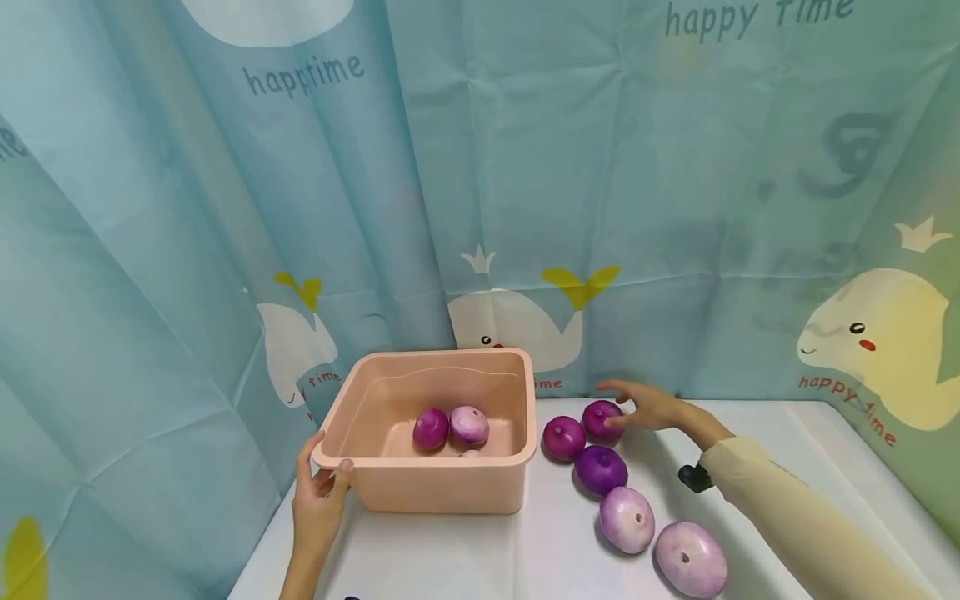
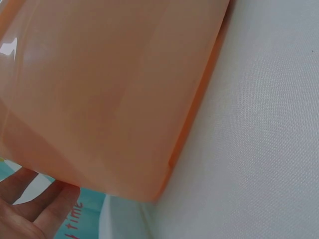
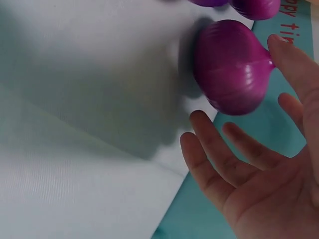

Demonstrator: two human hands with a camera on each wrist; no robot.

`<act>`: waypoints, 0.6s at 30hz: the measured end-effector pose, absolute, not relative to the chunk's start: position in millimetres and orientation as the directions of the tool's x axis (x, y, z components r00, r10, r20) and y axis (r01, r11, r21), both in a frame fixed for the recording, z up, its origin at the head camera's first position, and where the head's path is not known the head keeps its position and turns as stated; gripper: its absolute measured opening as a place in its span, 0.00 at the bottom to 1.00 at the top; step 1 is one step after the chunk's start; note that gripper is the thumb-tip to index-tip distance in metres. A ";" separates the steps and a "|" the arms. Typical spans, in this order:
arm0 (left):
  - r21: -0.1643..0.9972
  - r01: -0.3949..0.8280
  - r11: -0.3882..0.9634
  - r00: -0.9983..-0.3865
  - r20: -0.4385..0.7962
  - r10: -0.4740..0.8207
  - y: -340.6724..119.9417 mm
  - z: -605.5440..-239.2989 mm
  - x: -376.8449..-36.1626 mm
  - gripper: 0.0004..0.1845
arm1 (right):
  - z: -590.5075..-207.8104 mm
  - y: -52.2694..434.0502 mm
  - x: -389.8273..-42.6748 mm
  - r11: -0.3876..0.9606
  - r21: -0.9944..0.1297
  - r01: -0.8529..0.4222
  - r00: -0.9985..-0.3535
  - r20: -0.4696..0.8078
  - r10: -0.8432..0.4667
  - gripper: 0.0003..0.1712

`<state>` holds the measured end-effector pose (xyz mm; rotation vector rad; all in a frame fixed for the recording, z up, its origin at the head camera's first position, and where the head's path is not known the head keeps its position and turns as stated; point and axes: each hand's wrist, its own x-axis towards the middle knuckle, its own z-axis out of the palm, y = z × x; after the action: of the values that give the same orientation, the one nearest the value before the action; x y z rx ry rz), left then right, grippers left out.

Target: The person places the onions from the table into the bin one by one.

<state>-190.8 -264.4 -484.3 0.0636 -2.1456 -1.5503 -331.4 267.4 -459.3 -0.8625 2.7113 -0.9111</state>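
My left hand point(image 1: 318, 500) grips the front left corner of a peach plastic bin point(image 1: 435, 487), thumb on the front and fingers along the side. In the left wrist view its fingers point(image 2: 57, 206) lie against the bin wall. Inside the bin are a purple onion point(image 1: 431, 430), a pale lilac onion point(image 1: 469, 426) and part of another pale one. My right hand point(image 1: 648, 406) is spread over the farthest purple onion point(image 1: 602, 420) on the table. In the right wrist view, the thumb is near that glossy onion's point(image 3: 232, 69) stem and the other fingers are straight beside it, not closed round it.
Beside the bin lie a magenta onion point(image 1: 564, 438), a darker purple onion point(image 1: 601, 471) and two pale lilac ones point(image 1: 627, 520), the nearer point(image 1: 691, 559) by the right forearm. A blue curtain point(image 1: 645, 333) with whale prints hangs behind the white table point(image 1: 442, 558).
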 end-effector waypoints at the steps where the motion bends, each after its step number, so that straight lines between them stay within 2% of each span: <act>1: 0.903 0.243 0.354 -0.879 0.359 -0.313 -264.2 -484.3 -190.8 0.35 | -460.8 266.6 -331.8 0.651 -0.603 -0.461 -0.825 0.021 -0.565 0.40; 6: 0.902 0.230 0.365 -0.882 0.352 -0.314 -262.0 -483.2 -190.1 0.35 | -464.7 263.1 -330.8 0.624 -0.667 -0.406 -0.829 -0.017 -0.559 0.39; 18: 0.904 0.215 0.370 -0.880 0.343 -0.327 -262.3 -481.3 -188.5 0.34 | -464.2 256.7 -327.1 0.623 -0.690 -0.370 -0.837 -0.044 -0.546 0.35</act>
<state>-188.5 -262.3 -481.3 0.0972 -2.1636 -1.5316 -327.1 256.7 -464.2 -0.7475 2.5985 -1.0210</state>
